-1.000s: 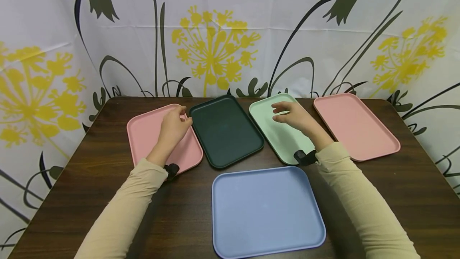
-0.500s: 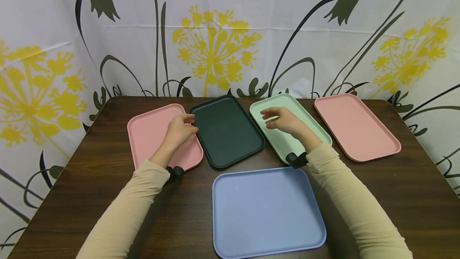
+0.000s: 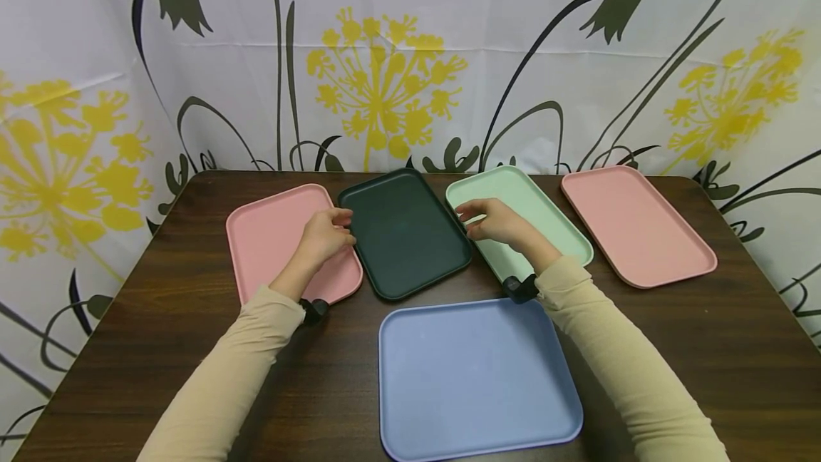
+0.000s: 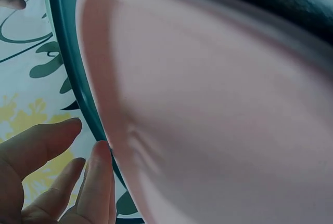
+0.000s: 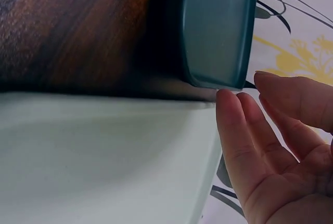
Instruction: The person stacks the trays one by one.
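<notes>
The blue tray (image 3: 479,376) lies flat on the table (image 3: 321,376), on its near side. Beyond it, at the table's far edge and left of that edge's middle, the dark green tray (image 3: 407,234) lies flat between the left pink tray (image 3: 272,223) and the mint tray (image 3: 522,194).

Change: the right hand's grip (image 3: 497,223) has shifted left to the mint tray's left edge; the left hand's grip (image 3: 323,234) has moved slightly right, beside the dark green tray. The trays have not moved. Judged result: the dark green tray is flanked; handling has not begun.

Pose: forearms extended forward, fingers directed inward, thumbs spaced from fingers. Both grips are released, holding nothing; rim contact cannot be confirmed.
</notes>
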The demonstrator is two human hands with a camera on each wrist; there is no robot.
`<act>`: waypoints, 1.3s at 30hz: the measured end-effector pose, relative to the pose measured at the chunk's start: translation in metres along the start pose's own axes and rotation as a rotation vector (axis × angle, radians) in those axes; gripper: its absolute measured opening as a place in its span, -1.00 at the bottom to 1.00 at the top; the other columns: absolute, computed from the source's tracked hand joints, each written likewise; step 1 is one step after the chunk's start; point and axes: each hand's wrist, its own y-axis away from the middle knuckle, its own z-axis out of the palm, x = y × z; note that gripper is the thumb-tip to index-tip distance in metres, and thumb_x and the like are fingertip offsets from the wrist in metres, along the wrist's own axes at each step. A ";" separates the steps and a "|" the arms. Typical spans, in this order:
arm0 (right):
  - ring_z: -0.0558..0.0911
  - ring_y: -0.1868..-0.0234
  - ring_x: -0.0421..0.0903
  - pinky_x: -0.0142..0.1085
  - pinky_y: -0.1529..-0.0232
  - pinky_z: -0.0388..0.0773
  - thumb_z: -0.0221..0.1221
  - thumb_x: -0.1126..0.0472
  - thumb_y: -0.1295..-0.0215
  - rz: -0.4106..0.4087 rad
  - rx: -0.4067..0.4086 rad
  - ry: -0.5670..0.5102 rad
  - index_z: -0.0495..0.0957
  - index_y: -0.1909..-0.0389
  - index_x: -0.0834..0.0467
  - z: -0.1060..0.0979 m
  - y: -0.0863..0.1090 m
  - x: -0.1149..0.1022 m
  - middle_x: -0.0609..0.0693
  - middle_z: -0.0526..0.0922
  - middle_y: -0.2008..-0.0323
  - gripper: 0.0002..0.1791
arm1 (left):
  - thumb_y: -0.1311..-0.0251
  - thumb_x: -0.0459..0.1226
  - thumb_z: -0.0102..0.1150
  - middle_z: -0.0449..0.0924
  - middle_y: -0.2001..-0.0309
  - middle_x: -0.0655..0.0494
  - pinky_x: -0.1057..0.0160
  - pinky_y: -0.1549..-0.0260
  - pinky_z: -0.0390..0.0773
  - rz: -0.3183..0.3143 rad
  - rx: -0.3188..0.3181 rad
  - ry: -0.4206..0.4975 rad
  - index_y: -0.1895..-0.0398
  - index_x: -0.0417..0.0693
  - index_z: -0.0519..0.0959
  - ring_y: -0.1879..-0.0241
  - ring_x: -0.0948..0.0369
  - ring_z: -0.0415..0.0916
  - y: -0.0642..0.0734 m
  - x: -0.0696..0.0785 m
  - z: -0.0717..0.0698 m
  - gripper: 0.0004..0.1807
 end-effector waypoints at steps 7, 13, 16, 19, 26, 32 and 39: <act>0.47 -0.22 0.24 -0.31 -0.04 0.52 0.02 0.56 -0.15 0.012 -0.020 0.007 0.30 -0.29 0.39 0.004 -0.002 -0.002 0.38 0.42 -0.19 -0.40 | -0.03 -0.53 0.11 0.42 -0.22 -0.36 0.00 -0.14 0.52 0.000 -0.008 -0.015 -0.29 -0.40 0.32 -0.20 -0.16 0.43 0.000 -0.002 0.001 -0.35; 0.45 -0.24 0.24 -0.22 -0.12 0.51 0.01 0.57 -0.16 0.033 -0.026 0.015 0.30 -0.30 0.37 0.006 -0.003 -0.001 0.37 0.41 -0.21 -0.39 | 0.02 -0.55 0.12 0.43 -0.22 -0.34 0.00 -0.13 0.52 -0.001 -0.019 -0.037 -0.29 -0.38 0.32 -0.18 -0.15 0.44 -0.001 -0.003 0.002 -0.33; 0.45 -0.23 0.22 -0.21 -0.12 0.51 0.02 0.57 -0.16 0.044 -0.026 0.024 0.30 -0.30 0.36 0.007 -0.003 -0.002 0.37 0.41 -0.22 -0.39 | 0.05 -0.55 0.13 0.43 -0.22 -0.33 0.00 -0.12 0.53 0.003 -0.019 -0.047 -0.28 -0.38 0.34 -0.17 -0.15 0.44 -0.002 -0.005 0.003 -0.32; 0.45 -0.23 0.21 -0.19 -0.14 0.51 0.02 0.57 -0.16 0.051 -0.028 0.028 0.29 -0.31 0.35 0.007 -0.003 -0.002 0.37 0.41 -0.23 -0.38 | 0.07 -0.55 0.15 0.45 -0.21 -0.32 0.04 -0.09 0.54 0.003 -0.007 -0.061 -0.27 -0.37 0.35 -0.14 -0.13 0.46 -0.002 -0.006 0.003 -0.32; 0.44 -0.24 0.21 -0.12 -0.20 0.49 0.02 0.58 -0.16 0.062 -0.035 0.048 0.29 -0.32 0.35 0.007 -0.003 -0.005 0.37 0.39 -0.25 -0.37 | 0.08 -0.53 0.20 0.46 -0.18 -0.32 0.24 0.14 0.49 -0.001 0.024 -0.097 -0.26 -0.36 0.37 0.07 0.01 0.43 -0.003 -0.006 0.004 -0.31; 0.43 -0.24 0.20 -0.08 -0.24 0.46 0.01 0.57 -0.17 0.065 -0.040 0.047 0.30 -0.31 0.34 0.006 -0.003 -0.004 0.36 0.39 -0.27 -0.38 | 0.09 -0.53 0.23 0.44 -0.19 -0.34 0.21 0.08 0.48 -0.007 0.033 -0.100 -0.28 -0.39 0.33 0.05 0.02 0.42 -0.004 -0.007 0.005 -0.28; 0.42 -0.26 0.20 -0.07 -0.27 0.44 0.01 0.57 -0.18 0.069 -0.044 0.035 0.29 -0.31 0.35 0.007 -0.004 -0.003 0.36 0.38 -0.28 -0.39 | 0.07 -0.54 0.20 0.40 -0.23 -0.35 0.08 -0.09 0.50 -0.029 0.016 -0.076 -0.31 -0.41 0.28 -0.11 -0.07 0.42 -0.002 -0.006 0.005 -0.26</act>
